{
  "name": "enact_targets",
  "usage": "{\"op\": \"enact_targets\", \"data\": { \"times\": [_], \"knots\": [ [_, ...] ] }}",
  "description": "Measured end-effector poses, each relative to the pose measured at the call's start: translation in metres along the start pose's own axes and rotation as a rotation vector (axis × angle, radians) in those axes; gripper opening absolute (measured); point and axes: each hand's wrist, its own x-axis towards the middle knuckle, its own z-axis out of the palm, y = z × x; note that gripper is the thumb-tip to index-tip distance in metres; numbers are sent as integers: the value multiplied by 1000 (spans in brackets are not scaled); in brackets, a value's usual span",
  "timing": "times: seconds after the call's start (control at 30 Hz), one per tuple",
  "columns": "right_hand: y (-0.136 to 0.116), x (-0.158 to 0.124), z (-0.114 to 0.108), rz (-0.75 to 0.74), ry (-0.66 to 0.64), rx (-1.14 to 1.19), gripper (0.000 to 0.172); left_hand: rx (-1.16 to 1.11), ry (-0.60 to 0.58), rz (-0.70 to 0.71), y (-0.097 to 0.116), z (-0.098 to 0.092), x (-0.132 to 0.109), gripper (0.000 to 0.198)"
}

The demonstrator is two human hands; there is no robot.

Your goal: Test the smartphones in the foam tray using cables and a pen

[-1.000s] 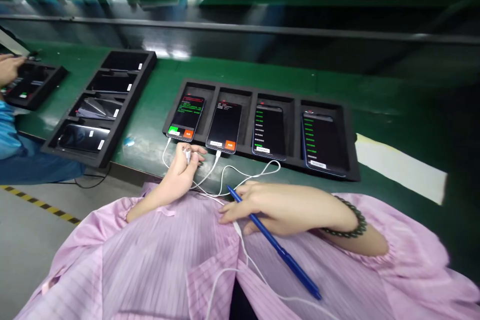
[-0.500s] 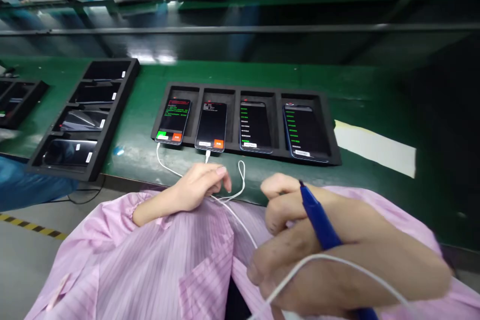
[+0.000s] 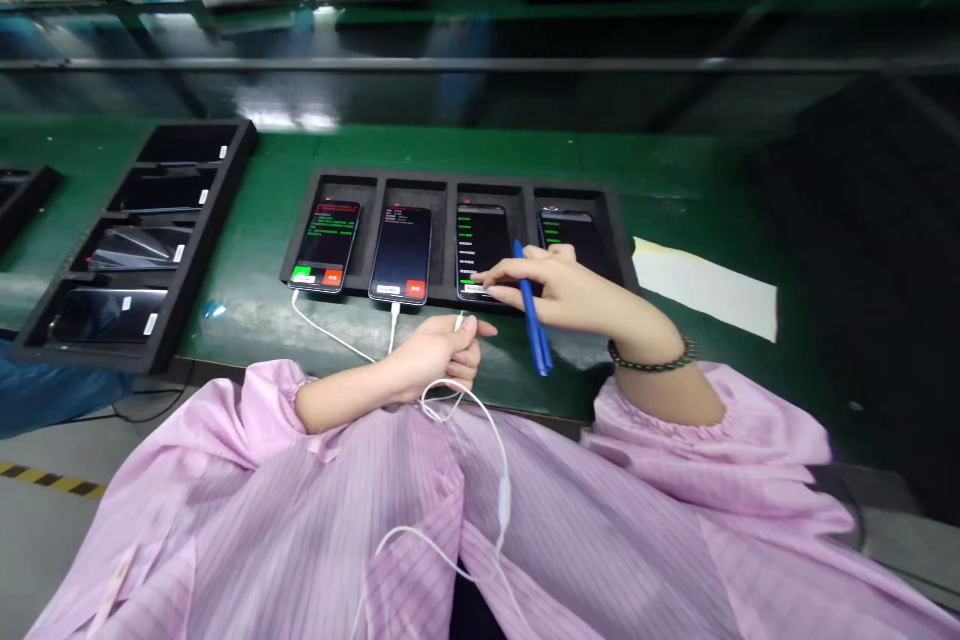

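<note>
A green counter spans mid-frame. Behind it, across the upper part, runs a glossy dark belt mirroring white glare. Grey floor with a yellow-black stripe shows at lower left; the right edge lies dark.

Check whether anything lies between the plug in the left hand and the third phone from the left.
The left hand holds the plug just before the front rim of the tray. Past that rim, fingertips of the right hand lie on the lower end of the third phone; the blue pen hangs right of the gap.
</note>
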Motion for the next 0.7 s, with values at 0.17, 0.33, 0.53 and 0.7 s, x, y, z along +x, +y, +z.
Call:
{"op": "enact_targets", "data": {
  "times": [0.17, 0.33, 0.53, 0.7],
  "knots": [
    [12, 14, 7, 142, 150, -145, 38, 69, 74, -78, -8, 11, 22, 50],
    [14, 9, 2, 128, 224, -166, 39, 207, 115, -53, -7, 17, 23, 45],
    [10, -7, 1, 28, 120, -87, 47, 200, -23, -154, -6, 10, 16, 31],
    [13, -4, 3, 42, 156, -98, 48, 158, 28, -33, -16, 12, 28, 33]
  ]
}}
